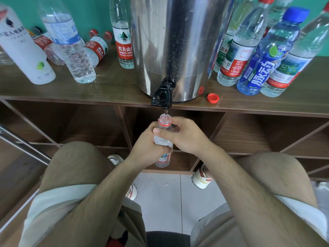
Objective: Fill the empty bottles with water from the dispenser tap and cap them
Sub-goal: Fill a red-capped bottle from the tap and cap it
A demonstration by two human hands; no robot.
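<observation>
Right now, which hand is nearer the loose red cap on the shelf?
Right. The right hand grips the bottle below and left of the red cap; the left hand grips the bottle's far side.

dispenser (170, 41) silver | tap (162, 94) black | loose cap (213, 98) red | wall (92, 13) teal | held bottle's label (162, 158) seemingly red-white

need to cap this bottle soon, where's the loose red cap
In the head view, the loose red cap lies on the shelf top, just right of the steel dispenser.
</observation>
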